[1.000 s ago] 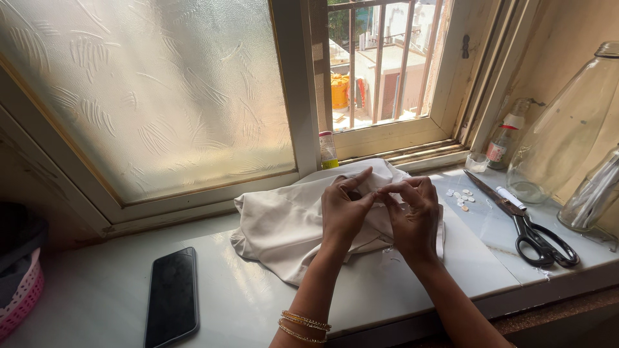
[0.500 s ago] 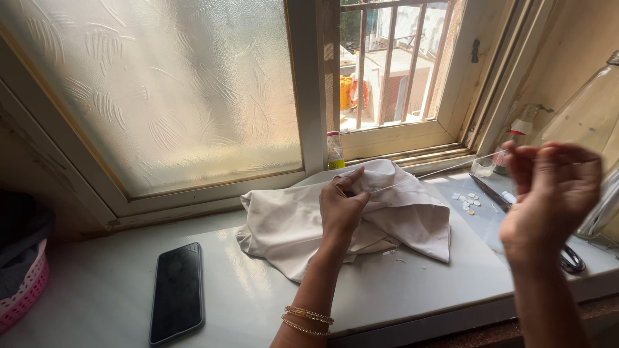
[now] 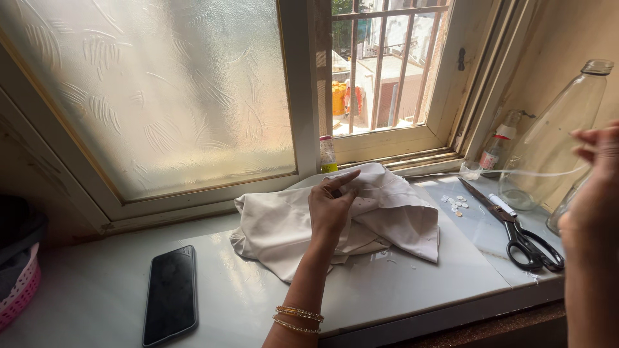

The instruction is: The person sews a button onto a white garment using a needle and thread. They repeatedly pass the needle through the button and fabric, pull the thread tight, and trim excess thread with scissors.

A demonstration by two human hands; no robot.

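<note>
Head view: left hand [image 3: 330,207] fingers pinch crumpled cream cloth [image 3: 387,216]; right hand [image 3: 596,193] fingers together on taut white thread [image 3: 516,172].

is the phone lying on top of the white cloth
No, the phone lies screen-up on the bare white ledge, left of the cream cloth and apart from it.

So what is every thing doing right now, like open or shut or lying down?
Left hand: pressing down on the cloth.
Right hand: raised, pinching a taut white thread.
Cream cloth: crumpled on the ledge.
Scissors: shut, lying flat.
Phone: screen dark, lying flat.
Big glass bottle: upright, no cap.
Buttons: loose, scattered.
Window: open, bars showing.
</note>
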